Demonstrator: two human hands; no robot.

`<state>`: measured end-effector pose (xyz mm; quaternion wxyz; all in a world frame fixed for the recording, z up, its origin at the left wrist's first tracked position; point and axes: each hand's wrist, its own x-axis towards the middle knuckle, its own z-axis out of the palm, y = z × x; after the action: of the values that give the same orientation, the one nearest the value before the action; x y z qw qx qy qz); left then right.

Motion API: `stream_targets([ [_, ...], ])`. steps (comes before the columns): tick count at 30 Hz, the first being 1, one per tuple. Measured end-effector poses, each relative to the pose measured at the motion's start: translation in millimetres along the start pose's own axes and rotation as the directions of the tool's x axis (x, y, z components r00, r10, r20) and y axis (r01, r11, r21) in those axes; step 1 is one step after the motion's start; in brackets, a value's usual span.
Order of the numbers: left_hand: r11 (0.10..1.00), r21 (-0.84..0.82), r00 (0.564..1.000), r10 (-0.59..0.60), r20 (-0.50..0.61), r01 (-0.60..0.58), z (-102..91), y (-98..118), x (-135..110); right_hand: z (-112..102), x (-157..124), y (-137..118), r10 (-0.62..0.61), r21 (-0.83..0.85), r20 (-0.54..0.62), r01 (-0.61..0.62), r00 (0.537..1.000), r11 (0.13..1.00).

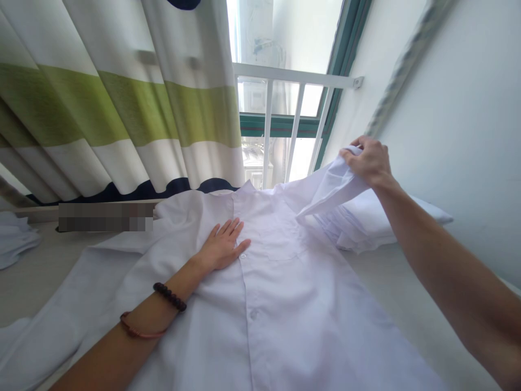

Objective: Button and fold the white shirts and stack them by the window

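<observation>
A white button-up shirt (277, 304) lies front up on a pale flat surface (36, 271), its collar toward the window. My left hand (223, 245) rests flat on the shirt's chest beside the button row, fingers stretched out. My right hand (368, 160) is closed on the shirt's right sleeve (329, 190) and holds it lifted above the surface. Two bracelets sit on my left wrist.
A folded white stack (366, 220) lies under the raised sleeve by the right wall. More white cloth (14, 239) sits at the far left. Behind are a striped green, white and navy curtain (122, 108) and a window with white bars (285, 125).
</observation>
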<state>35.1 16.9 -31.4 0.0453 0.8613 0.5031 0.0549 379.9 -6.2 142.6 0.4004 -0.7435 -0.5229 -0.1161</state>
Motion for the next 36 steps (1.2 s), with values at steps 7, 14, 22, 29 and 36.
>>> stream_targets([
  [7,0.970,-0.217,0.965,0.055,-0.257,-0.113,-7.8,4,5,11,-32,-30,-0.104,0.326,0.658,-0.158,0.746,0.932],
  [14,0.286,-0.940,0.982,-0.022,0.185,0.184,-49.2,-10,10,26,-90,-95,-0.638,0.677,0.731,-0.136,0.243,0.723],
  [22,0.628,-0.728,0.924,0.037,0.380,0.274,-66.0,-9,-11,73,-76,-63,-0.255,0.205,0.921,0.192,0.293,0.960],
  [29,0.947,-0.312,0.996,0.085,-0.001,-0.081,-62.3,26,-23,106,-78,-38,-0.071,-0.010,0.939,0.233,0.336,0.972],
  [36,0.863,-0.386,0.913,0.394,0.108,-0.327,-65.2,42,-24,133,-86,-13,-0.025,-0.048,0.842,0.122,0.538,0.991],
])
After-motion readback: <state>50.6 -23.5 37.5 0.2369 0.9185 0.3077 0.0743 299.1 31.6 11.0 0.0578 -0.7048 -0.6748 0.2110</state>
